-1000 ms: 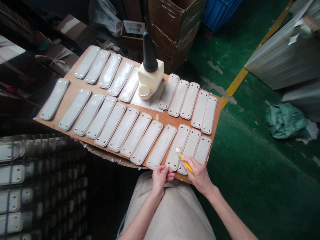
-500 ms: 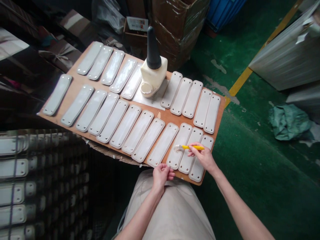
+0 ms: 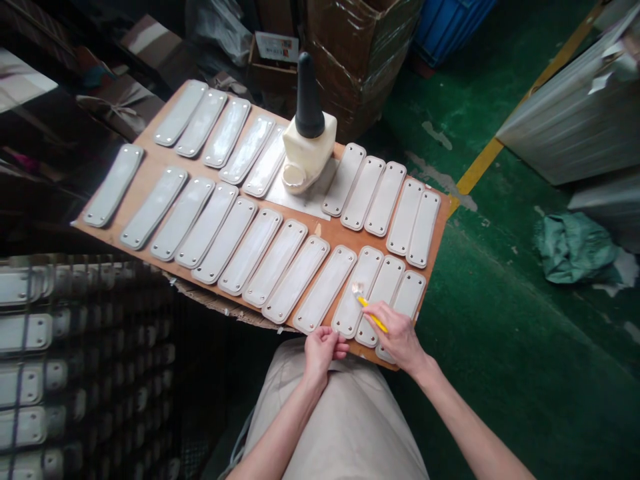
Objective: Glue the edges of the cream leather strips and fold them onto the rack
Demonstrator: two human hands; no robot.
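Observation:
My right hand (image 3: pixel 395 330) is closed around the yellow handle of a small brush (image 3: pixel 364 301). Its pale bristles rest on a white strip (image 3: pixel 359 313) with rounded ends and metal studs at the corners. At the board's front edge, my left hand (image 3: pixel 324 350) has its fingers curled together beside the lower end of that strip; what they pinch, if anything, is hidden. Several similar strips lie in two rows on a brown board (image 3: pixel 320 230) in front of me. A cream plastic bottle (image 3: pixel 315 150) with a black cone-shaped cap stands on the far row.
Racks of similar white strips (image 3: pixel 25 333) stand at the lower left. Beyond the board are cardboard boxes (image 3: pixel 345 60) and a blue crate (image 3: pixel 450 27). To the right, a green bundle (image 3: pixel 575 247) lies on the green floor (image 3: pixel 500 313), near a grey panel stack (image 3: pixel 575 120).
My right hand has moved down and slightly left, turning the brush so its bristles point up and left on the same strip. My left hand stays in place.

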